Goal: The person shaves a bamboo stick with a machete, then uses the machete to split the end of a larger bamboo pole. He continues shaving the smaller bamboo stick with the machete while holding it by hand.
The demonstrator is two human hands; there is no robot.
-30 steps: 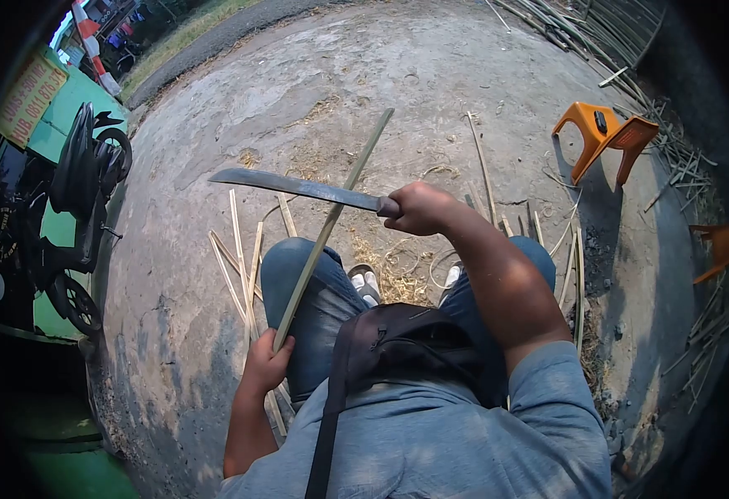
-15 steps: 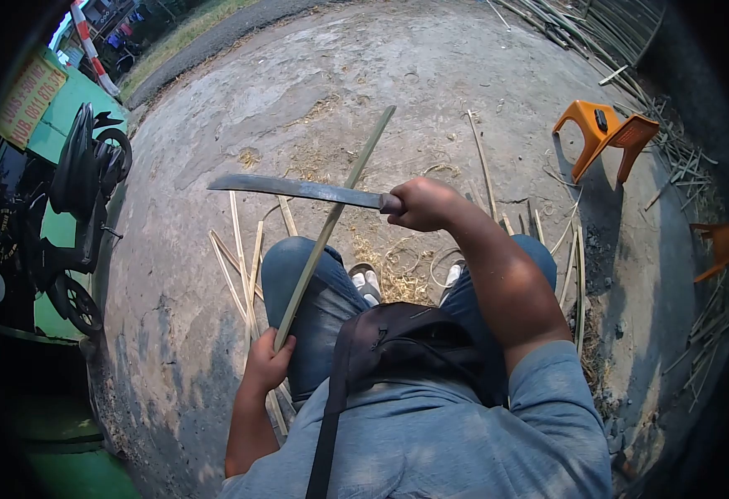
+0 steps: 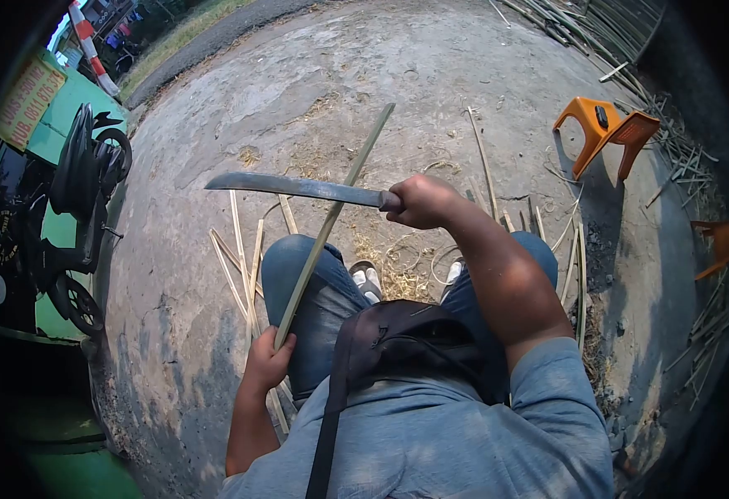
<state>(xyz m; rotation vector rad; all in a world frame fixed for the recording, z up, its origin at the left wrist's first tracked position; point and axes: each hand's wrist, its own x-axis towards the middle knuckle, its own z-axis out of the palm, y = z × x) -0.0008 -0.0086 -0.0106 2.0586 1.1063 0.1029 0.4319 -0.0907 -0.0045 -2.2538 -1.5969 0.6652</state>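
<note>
Left hand: the left hand (image 3: 270, 359) is closed around the lower end of a long, narrow, greenish strip (image 3: 321, 231), beside the left knee.
Right hand: the right hand (image 3: 423, 202), well apart from the other, is clamped on the handle of a long steel machete (image 3: 281, 184).
Strip and blade: the strip slants away over the left thigh; the blade lies across it.
Ground: rough, cracked grey concrete (image 3: 190, 191), with curly pale shavings (image 3: 402, 279) between the feet and loose pale strips (image 3: 255, 270) by the left knee.
Right side: an orange plastic chair (image 3: 587, 121) bears a small black object (image 3: 602, 117); thin sticks (image 3: 681, 150) are strewn beyond it.
Left side: a black motorcycle (image 3: 73, 187) stands near a green wall (image 3: 55, 125) with a yellowish lettered sign (image 3: 30, 101).
Far edge: a grey road (image 3: 202, 54) borders grass (image 3: 161, 62).
Lap: a black bag (image 3: 410, 341).
</note>
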